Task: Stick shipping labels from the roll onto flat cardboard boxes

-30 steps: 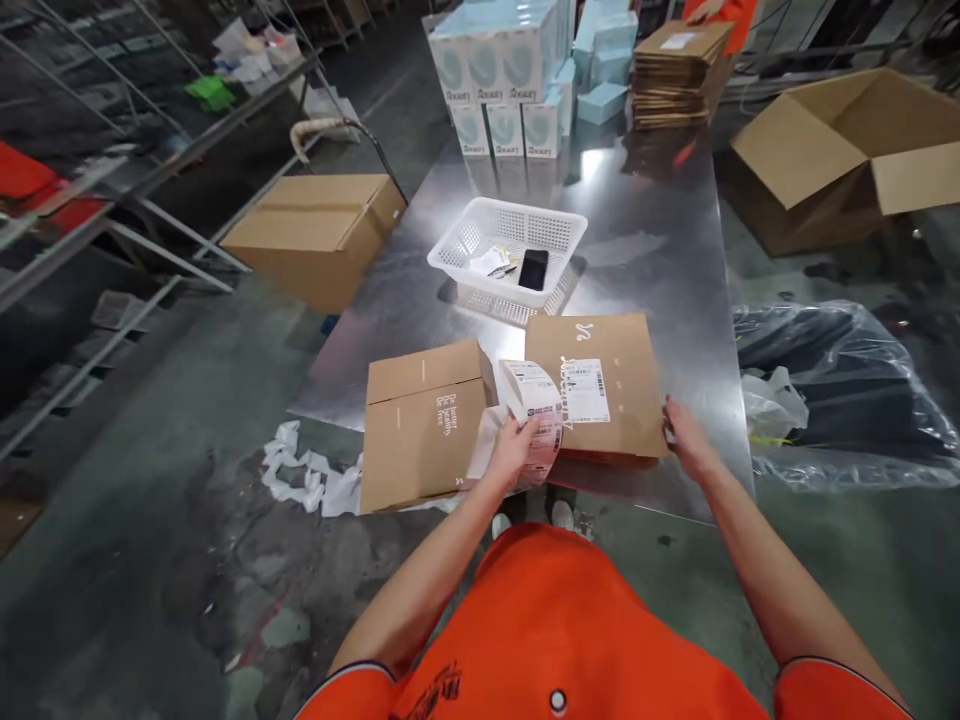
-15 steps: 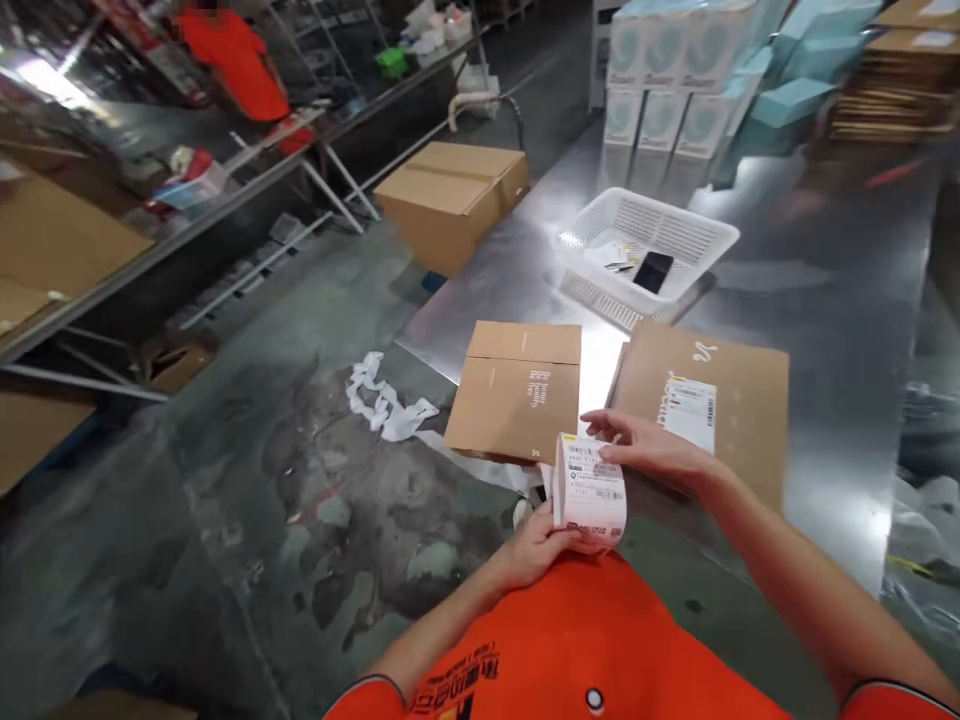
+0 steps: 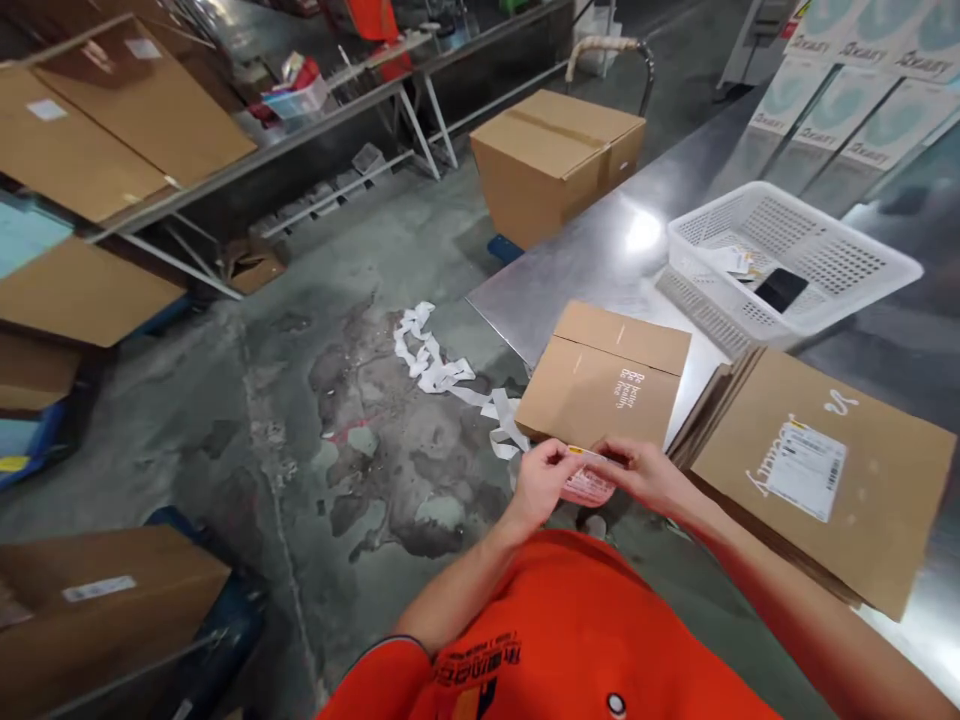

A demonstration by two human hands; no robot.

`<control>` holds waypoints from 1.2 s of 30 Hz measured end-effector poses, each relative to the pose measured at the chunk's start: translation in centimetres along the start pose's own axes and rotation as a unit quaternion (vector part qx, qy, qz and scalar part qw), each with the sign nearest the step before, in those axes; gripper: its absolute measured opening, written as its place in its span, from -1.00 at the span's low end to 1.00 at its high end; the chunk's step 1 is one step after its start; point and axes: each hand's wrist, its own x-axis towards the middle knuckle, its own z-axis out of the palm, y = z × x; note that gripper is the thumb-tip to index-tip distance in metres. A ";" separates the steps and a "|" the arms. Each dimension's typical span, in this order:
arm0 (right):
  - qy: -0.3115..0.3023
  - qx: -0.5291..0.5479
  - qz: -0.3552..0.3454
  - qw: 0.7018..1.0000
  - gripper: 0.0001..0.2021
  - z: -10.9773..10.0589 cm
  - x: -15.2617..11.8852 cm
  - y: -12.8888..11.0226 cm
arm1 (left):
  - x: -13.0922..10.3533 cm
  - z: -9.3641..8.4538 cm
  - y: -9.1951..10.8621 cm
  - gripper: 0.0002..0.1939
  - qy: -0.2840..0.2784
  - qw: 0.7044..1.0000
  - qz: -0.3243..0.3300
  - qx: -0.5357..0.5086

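Low in front of my orange shirt is a roll of printed shipping labels [image 3: 589,489], partly covered by my fingers. My left hand [image 3: 538,487] is closed at its left side, thumb and fingertips pinching the top edge. From the other side my right hand [image 3: 651,476] pinches that same edge, fingertips close to the left ones. Just beyond the hands a small cardboard box [image 3: 600,385] lies on the metal table [image 3: 577,235] at its near corner. To the right sits a stack of flat cartons [image 3: 885,480], a white label [image 3: 808,470] stuck on the top one.
A white plastic basket [image 3: 847,225] on the table holds a black phone [image 3: 781,289] and papers. White printed boxes [image 3: 859,125] stand behind it. A paper strip [image 3: 431,360] trails over the floor. Left of the table is a large carton [image 3: 555,150] on a trolley.
My right hand has come down onto the label's top edge, and my left hand has moved up to pinch there too. The view has swung left and down.
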 end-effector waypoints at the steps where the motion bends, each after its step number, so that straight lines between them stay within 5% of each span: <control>1: 0.013 -0.024 -0.010 1.000 -0.65 0.2 0.2 0.1 | 0.6 0.1 -0.2 -0.67 0.015 1.000 0.002 0.005; 6: 0.090 -0.152 -0.053 0.983 -0.75 -1.6 3.6 2.0 | 2.1 -1.1 -3.9 -0.57 -0.019 0.998 -0.057 0.014; 10: 0.186 -0.294 -0.031 0.937 -0.76 -5.0 8.7 4.6 | 1.9 -3.7 -8.0 -0.55 -0.072 0.988 -0.135 0.027; 14: 0.237 -0.380 0.027 0.894 -0.45 -6.3 10.8 5.9 | -0.2 -7.8 -11.0 -0.54 -0.047 0.979 -0.185 0.066; 19: 0.247 -0.430 0.005 0.868 -0.42 -1.5 11.3 4.9 | -0.7 -11.8 -9.6 -0.45 0.082 0.988 -0.129 0.006; 23: 0.217 -0.428 0.002 0.877 -0.39 2.1 11.6 4.3 | 3.7 -11.1 -6.2 -0.41 0.158 0.983 -0.061 -0.071; 26: 0.326 -0.325 0.074 0.885 -0.35 1.4 9.0 5.6 | 6.3 -9.5 -5.4 -0.46 0.134 0.988 -0.050 -0.059; 29: 0.460 -0.068 0.182 0.866 -0.21 0.1 5.1 8.0 | 7.0 -8.4 -6.2 -0.49 0.095 0.994 -0.051 -0.004; 33: 0.386 0.277 0.227 0.850 -0.29 0.2 3.4 10.2 | 7.3 -8.0 -7.3 -0.49 0.081 0.993 -0.062 0.059; 36: 0.379 0.302 0.197 0.853 -0.40 -0.2 6.1 10.4 | 9.0 -7.9 -6.3 -0.51 0.082 0.993 -0.044 0.067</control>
